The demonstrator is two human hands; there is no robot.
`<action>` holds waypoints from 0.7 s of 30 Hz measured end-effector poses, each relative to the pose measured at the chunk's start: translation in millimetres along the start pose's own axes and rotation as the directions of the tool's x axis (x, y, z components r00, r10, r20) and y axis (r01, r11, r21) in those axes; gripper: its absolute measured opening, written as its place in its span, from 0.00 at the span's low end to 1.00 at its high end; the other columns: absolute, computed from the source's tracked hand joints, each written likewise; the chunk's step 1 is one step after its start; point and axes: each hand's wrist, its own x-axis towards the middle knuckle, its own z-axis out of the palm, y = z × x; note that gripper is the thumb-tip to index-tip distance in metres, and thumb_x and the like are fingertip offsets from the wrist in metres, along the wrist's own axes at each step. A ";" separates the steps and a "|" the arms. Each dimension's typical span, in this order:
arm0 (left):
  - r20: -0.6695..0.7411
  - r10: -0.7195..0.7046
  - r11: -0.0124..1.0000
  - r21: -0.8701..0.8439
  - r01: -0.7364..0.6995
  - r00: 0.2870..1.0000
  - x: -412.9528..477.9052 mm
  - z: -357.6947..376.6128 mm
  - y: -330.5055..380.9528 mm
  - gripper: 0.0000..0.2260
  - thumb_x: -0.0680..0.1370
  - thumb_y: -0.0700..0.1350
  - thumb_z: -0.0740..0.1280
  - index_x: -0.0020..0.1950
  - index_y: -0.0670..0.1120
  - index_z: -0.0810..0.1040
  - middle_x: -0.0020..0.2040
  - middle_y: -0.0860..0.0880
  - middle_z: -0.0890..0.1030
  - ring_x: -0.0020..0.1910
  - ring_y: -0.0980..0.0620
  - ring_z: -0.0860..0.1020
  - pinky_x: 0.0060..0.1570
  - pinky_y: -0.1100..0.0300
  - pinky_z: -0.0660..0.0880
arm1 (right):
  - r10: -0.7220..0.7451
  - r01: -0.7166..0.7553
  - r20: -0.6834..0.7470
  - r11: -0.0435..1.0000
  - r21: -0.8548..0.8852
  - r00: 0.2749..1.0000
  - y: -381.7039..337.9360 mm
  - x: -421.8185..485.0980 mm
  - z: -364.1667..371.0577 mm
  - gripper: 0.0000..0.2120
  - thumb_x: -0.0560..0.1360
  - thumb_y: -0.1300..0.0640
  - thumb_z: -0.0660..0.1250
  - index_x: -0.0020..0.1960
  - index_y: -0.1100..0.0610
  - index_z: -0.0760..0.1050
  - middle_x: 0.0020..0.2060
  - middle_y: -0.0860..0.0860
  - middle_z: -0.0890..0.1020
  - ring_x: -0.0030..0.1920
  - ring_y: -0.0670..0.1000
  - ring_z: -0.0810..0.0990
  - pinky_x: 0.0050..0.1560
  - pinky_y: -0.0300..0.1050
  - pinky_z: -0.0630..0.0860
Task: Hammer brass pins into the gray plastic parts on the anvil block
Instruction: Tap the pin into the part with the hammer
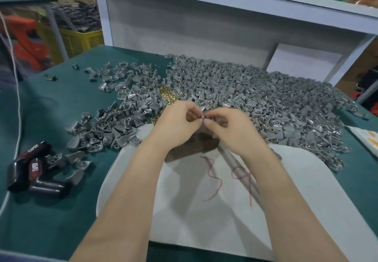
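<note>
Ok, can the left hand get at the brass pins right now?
Probably yes: the brass pins lie uncovered just beyond the left hand, with nothing in between. But it and the right hand are both pinching a small gray part, so its fingers are busy until it lets go.

2 hands, left hand point(176, 124) & right hand point(233, 131); gray plastic parts point(245, 90) too many to count, hundreds; brass pins point(167, 95) uncountable; 1 anvil block point(188, 150); 1 white pad point(194, 210); approx 3 black packets point(30, 169).

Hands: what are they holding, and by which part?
Left hand and right hand pinch one small gray part between their fingertips; where on it cannot be told.
</note>
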 end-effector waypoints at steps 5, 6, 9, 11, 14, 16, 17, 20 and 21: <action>-0.399 -0.146 0.949 -0.315 0.014 0.905 4.2 -10.0 0.3 0.09 0.77 0.41 0.66 0.57 0.46 0.78 0.48 0.56 0.79 0.47 0.62 0.77 0.49 0.73 0.72 | 0.274 -0.259 -0.402 0.962 0.092 0.874 -0.9 45.9 -18.9 0.30 0.77 0.54 0.65 0.75 0.51 0.57 0.67 0.53 0.71 0.65 0.51 0.71 0.68 0.50 0.67; -0.488 -0.182 0.928 -0.373 -0.016 0.854 4.2 -14.0 0.5 0.09 0.78 0.41 0.65 0.57 0.46 0.77 0.49 0.56 0.79 0.47 0.63 0.76 0.47 0.74 0.72 | 0.335 -0.358 -0.383 0.934 0.011 0.861 -2.2 52.3 -20.0 0.38 0.76 0.52 0.66 0.77 0.48 0.46 0.73 0.56 0.62 0.72 0.56 0.61 0.72 0.55 0.59; -0.637 -0.282 0.847 -0.516 -0.125 0.718 4.1 -23.4 2.1 0.08 0.78 0.38 0.63 0.56 0.45 0.77 0.49 0.53 0.79 0.47 0.61 0.77 0.45 0.75 0.72 | 0.174 -0.215 -0.207 0.956 -0.200 0.963 -24.5 48.5 5.3 0.39 0.75 0.50 0.67 0.77 0.43 0.46 0.75 0.57 0.58 0.74 0.58 0.58 0.72 0.54 0.56; -0.688 -0.293 0.818 -0.540 -0.198 0.664 2.5 -28.3 5.6 0.08 0.78 0.37 0.63 0.54 0.45 0.76 0.48 0.54 0.79 0.46 0.64 0.77 0.47 0.72 0.72 | -0.111 0.115 0.039 0.987 -0.116 0.993 -47.6 37.6 34.7 0.26 0.74 0.50 0.68 0.70 0.49 0.67 0.63 0.53 0.76 0.63 0.53 0.74 0.64 0.49 0.68; -0.743 -0.261 0.814 -0.513 -0.274 0.616 -1.2 -34.0 11.3 0.08 0.77 0.37 0.62 0.52 0.48 0.76 0.48 0.55 0.80 0.43 0.66 0.77 0.45 0.71 0.73 | -0.246 0.429 0.433 0.812 -0.396 0.867 -74.5 27.0 74.3 0.14 0.77 0.56 0.60 0.60 0.54 0.75 0.51 0.51 0.79 0.59 0.56 0.75 0.62 0.52 0.66; -0.760 -0.251 0.810 -0.504 -0.299 0.599 -2.3 -36.2 12.1 0.08 0.77 0.37 0.62 0.51 0.49 0.75 0.48 0.54 0.80 0.43 0.67 0.77 0.43 0.73 0.72 | -0.189 0.495 0.528 0.689 -0.529 0.828 -80.8 25.1 92.2 0.18 0.78 0.57 0.56 0.67 0.54 0.69 0.61 0.51 0.75 0.64 0.56 0.68 0.68 0.57 0.56; -0.764 -0.252 0.810 -0.503 -0.302 0.594 -2.3 -36.9 12.1 0.08 0.77 0.37 0.62 0.51 0.49 0.75 0.47 0.54 0.80 0.43 0.68 0.77 0.43 0.74 0.71 | -0.186 0.506 0.539 0.674 -0.538 0.822 -81.9 23.6 97.9 0.19 0.78 0.56 0.57 0.69 0.53 0.67 0.64 0.51 0.73 0.66 0.56 0.66 0.69 0.57 0.54; -0.760 -0.264 0.805 -0.513 -0.297 0.594 -1.4 -36.9 11.0 0.08 0.77 0.37 0.62 0.51 0.48 0.75 0.47 0.55 0.79 0.43 0.68 0.76 0.43 0.74 0.71 | -0.249 0.503 0.489 0.705 -0.500 0.836 -81.3 16.9 98.6 0.14 0.77 0.59 0.57 0.61 0.54 0.72 0.57 0.51 0.76 0.61 0.54 0.70 0.66 0.54 0.56; -0.757 -0.264 0.805 -0.515 -0.296 0.598 -1.1 -36.4 10.6 0.08 0.77 0.36 0.62 0.52 0.48 0.75 0.47 0.55 0.79 0.43 0.68 0.76 0.44 0.74 0.71 | -0.281 0.478 0.435 0.750 -0.457 0.856 -81.4 15.5 95.3 0.11 0.77 0.61 0.56 0.55 0.55 0.74 0.51 0.52 0.78 0.56 0.55 0.72 0.64 0.52 0.58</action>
